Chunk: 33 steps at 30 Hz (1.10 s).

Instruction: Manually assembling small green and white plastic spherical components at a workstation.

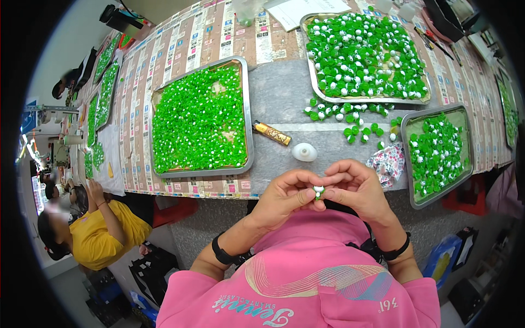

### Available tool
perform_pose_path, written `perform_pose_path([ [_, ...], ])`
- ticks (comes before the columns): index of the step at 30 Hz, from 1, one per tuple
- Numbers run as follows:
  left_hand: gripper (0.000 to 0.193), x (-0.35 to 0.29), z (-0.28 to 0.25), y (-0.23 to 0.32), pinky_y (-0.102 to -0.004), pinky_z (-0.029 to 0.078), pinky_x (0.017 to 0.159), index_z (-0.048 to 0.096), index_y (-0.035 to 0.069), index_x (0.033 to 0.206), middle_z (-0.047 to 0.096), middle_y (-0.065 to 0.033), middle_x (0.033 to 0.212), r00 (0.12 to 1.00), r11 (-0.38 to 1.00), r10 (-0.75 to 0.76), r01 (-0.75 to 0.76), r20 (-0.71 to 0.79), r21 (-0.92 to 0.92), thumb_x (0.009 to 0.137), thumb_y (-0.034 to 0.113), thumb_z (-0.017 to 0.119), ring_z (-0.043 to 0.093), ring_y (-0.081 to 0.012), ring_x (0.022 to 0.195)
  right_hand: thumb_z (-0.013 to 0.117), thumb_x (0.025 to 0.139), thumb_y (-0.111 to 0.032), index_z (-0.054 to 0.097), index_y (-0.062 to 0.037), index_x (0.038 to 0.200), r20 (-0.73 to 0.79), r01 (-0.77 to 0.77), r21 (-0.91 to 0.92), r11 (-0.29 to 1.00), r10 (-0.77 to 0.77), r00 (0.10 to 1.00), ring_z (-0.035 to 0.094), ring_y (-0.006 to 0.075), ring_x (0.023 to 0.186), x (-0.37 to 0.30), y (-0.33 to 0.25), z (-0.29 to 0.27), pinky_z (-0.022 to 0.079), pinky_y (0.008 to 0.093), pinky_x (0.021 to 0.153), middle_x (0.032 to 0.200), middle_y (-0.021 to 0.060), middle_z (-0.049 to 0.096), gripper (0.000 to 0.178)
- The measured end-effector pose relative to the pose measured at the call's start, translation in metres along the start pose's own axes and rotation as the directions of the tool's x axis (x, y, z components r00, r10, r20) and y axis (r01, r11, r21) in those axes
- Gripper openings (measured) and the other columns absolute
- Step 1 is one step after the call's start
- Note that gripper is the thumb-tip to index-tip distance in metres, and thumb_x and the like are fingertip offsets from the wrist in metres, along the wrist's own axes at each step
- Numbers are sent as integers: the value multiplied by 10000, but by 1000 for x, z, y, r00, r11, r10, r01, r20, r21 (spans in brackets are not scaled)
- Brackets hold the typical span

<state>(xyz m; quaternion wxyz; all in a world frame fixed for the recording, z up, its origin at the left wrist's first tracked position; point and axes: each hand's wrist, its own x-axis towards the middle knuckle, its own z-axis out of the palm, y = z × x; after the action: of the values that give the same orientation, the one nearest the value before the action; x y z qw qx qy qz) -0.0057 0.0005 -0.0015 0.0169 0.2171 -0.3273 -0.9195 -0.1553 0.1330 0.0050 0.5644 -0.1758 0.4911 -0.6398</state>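
At the far left, a co-worker in a yellow shirt (109,234) sits at the table. Nearer is a metal tray (249,109) with a pale rim, covered with many small green and white pieces (197,123). To the right of this tray, on a grey cloth (276,90), a gold and dark lighter-shaped object (272,133) lies aslant, and just beyond it a white oval object (304,152) stands in front of the hands. Further right, a big tray (372,100) is heaped with green and white balls (363,54); loose balls (350,116) are scattered below its edge. A flowered cloth (387,164) lies crumpled between the right hand and a smaller tray (407,158), which bears similar balls (437,150) at the right.

The small green and white piece (318,191) is in front of the pink shirt (328,240), between the fingertips of both hands. White is seen at its top, with green and some white below. The left hand (287,191) pinches it with thumb and fingers; the right hand (358,188) grasps it from the other side.

The fingers cover much of the piece, so its full shape is perhaps round, but this is hard to make out. The trays at both far edges are cut off or blurred.
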Motion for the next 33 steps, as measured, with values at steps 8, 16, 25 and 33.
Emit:
perform_pose_path([
  [8, 196, 1, -4, -7, -318, 567, 757, 545, 8, 1082, 620, -117, 969, 999, 997, 53, -53, 11, 61, 892, 40, 573, 659, -202, 825, 674, 815, -12, 540, 15, 1055, 0, -3, -10, 1000, 3, 1000, 622, 110, 880, -1, -1, 1, 508, 234, 767, 946, 79, 648, 276],
  [16, 209, 3, -6, -12, -335, 565, 769, 523, 16, 1095, 613, -113, 942, 998, 996, 68, -69, 15, 62, 897, 62, 570, 651, -194, 812, 677, 815, -21, 541, 9, 1044, -11, 11, -6, 1000, -11, 1000, 619, 104, 847, 1, 5, -2, 508, 231, 755, 918, 67, 641, 268],
  [25, 218, 6, -3, -11, -360, 566, 785, 493, 40, 1124, 581, -77, 953, 999, 990, 13, -8, 32, -138, 916, 85, 542, 626, -173, 810, 666, 813, 7, 518, 18, 1109, -34, -62, 113, 992, 66, 997, 628, 129, 880, 1, 1, 1, 529, 245, 777, 979, 88, 633, 331],
  [33, 203, 5, -2, -13, -380, 564, 795, 498, 41, 1108, 580, -78, 936, 998, 993, 27, -20, 61, -118, 912, 65, 543, 619, -171, 802, 680, 808, -6, 525, 9, 1052, -47, -42, 65, 997, 45, 998, 624, 112, 853, 0, 1, 3, 521, 233, 748, 925, 74, 643, 290],
])
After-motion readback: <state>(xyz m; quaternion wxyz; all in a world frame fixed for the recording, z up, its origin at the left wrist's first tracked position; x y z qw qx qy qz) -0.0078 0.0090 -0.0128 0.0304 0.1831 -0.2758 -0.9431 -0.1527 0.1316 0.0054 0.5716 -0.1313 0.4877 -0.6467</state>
